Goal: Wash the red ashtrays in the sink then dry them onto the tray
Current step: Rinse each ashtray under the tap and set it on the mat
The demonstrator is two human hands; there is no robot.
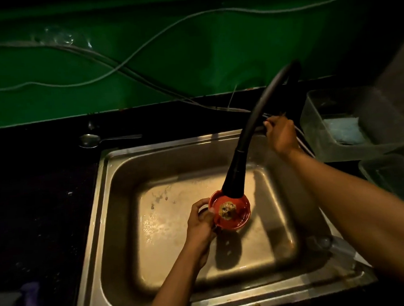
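The left hand (200, 223) grips the red ashtray (230, 212) under the black spout (235, 181) over the sink (110, 204) — likely for rinsing — while the right hand (280, 134) grasps something at the faucet base.

A dim kitchen wash-up corner: a rectangular stainless-steel sink (117, 171) set into a black speckled surface (35, 208), a black flexible hose tap (253, 131) arching over it, a metal spoon (90, 140) near the rim, clear plastic containers (335, 122) stacked beside, green wall (191, 59) behind
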